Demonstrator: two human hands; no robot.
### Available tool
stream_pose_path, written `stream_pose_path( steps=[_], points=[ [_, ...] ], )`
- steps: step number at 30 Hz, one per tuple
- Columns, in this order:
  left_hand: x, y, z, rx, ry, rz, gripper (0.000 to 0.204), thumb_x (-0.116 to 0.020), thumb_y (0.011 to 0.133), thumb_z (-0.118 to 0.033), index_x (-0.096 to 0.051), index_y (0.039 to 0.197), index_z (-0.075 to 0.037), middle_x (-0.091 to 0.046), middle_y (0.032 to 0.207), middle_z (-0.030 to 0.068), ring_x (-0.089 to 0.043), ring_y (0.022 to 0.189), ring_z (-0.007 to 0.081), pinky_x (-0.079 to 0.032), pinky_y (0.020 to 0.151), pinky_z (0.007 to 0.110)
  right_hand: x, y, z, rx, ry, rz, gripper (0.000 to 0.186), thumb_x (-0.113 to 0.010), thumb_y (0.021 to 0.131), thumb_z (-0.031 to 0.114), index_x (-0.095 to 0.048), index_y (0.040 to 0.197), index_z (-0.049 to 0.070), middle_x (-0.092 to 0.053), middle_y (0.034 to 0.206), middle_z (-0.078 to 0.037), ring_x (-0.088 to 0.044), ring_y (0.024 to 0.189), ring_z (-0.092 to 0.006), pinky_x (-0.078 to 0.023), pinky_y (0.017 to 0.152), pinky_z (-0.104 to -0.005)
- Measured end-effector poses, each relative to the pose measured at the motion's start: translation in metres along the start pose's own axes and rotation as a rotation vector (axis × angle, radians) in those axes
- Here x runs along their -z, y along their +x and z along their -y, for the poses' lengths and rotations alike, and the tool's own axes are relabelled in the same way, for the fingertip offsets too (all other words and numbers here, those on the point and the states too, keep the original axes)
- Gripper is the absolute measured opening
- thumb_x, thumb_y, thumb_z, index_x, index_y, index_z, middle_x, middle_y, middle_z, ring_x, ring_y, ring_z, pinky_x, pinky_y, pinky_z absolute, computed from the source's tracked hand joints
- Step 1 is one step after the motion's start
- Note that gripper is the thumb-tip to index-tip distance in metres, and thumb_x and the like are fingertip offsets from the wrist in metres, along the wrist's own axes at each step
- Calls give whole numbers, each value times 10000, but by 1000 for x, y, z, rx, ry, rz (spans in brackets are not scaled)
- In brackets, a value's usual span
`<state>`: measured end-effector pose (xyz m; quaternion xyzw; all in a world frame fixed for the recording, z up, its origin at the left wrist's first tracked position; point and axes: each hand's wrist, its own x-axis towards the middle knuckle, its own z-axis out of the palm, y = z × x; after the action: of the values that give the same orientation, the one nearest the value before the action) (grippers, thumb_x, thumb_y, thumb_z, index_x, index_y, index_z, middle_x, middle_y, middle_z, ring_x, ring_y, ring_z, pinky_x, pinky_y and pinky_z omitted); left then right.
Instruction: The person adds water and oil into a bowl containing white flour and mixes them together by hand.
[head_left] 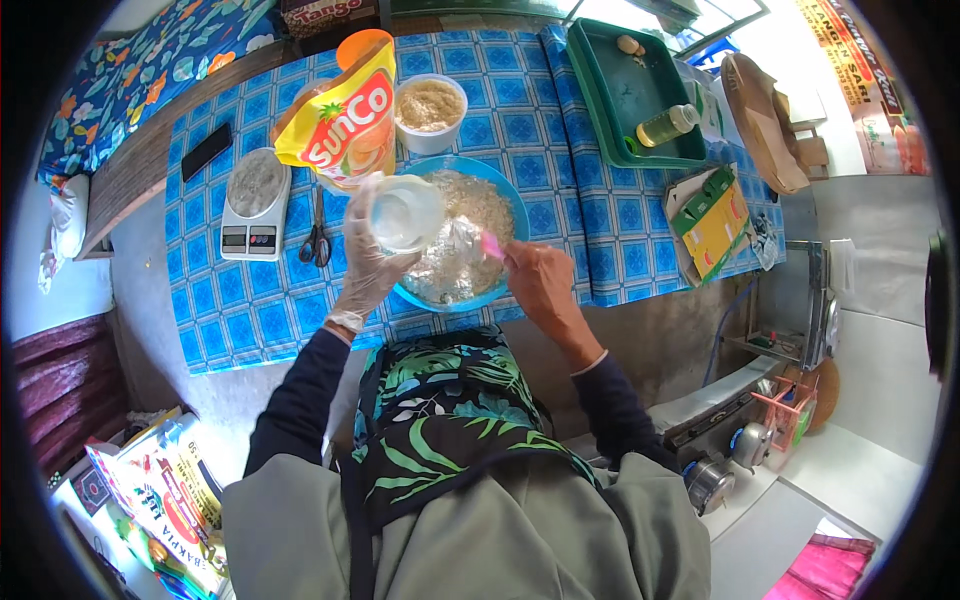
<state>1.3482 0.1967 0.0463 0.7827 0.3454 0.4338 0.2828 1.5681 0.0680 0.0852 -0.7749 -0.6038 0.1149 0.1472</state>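
My left hand (362, 260), in a clear plastic glove, grips a translucent plastic cup (408, 214) tilted above a blue basin (518, 212). Pale, crumbly, flour-like mixture (474, 198) fills much of the basin, with a whiter patch near its middle. My bare right hand (545, 285) is closed around a pink-handled utensil (492, 246) at the basin's right rim. Its head is lost in the mixture, so its kind cannot be made out. Behind the basin stand a white tub (430, 112) of light brown crumbs and a yellow and red pouch (345, 125).
On the blue checked tablecloth (240, 320) are a kitchen scale (252, 215), black scissors (316, 235) and a phone (206, 152). To the right, a green tray (600, 110) holds a small bottle (667, 126). A flattened yellow-green carton (708, 225) lies by the table's right edge.
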Motion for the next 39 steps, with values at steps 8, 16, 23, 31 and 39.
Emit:
stream_pose_path(
  steps=[8, 16, 23, 31, 39],
  points=[
    [-15, -32, 21, 402, -590, -489, 986, -898, 693, -246, -299, 1452, -52, -454, 1372, 100, -488, 1240, 190, -444, 1041, 354, -45, 78, -13, 393, -217, -79, 69, -630, 776, 105, -666, 834, 111, -631, 692, -153, -656, 693, -345, -496, 600, -462],
    [-20, -21, 36, 360, -407, -561, 1073, -849, 722, -64, -139, 1527, -52, -380, 1425, 122, -456, 1288, 214, -430, 1073, 368, -66, 60, -20, 17, -54, 329, 145, -652, 805, 217, -741, 753, 115, -693, 786, -168, -680, 790, -362, -533, 686, -466],
    [-29, -40, 53, 395, -419, -676, 1040, -843, 734, -71, -162, 1520, -73, -386, 1416, 115, -492, 1247, 203, -460, 1039, 365, -19, 33, 35, 92, -72, 312, 98, -651, 770, 167, -724, 772, 102, -688, 780, -162, -679, 764, -359, -523, 659, -474],
    [-36, -35, 41, 348, -383, -667, 963, -860, 718, -85, -254, 1467, -69, -437, 1348, 107, -507, 1201, 196, -462, 1006, 356, -41, 24, 38, 413, -177, 197, 92, -582, 756, 64, -657, 809, 67, -658, 713, -147, -666, 647, -340, -504, 556, -450],
    [-74, -35, 39, 227, -148, -625, 956, -861, 725, -262, -333, 1488, -34, -405, 1439, 162, -437, 1320, 280, -394, 1072, 383, 36, 52, -7, 444, -350, 270, 79, -607, 783, 97, -675, 780, 57, -665, 728, -150, -672, 636, -325, -509, 562, -456]
  ],
)
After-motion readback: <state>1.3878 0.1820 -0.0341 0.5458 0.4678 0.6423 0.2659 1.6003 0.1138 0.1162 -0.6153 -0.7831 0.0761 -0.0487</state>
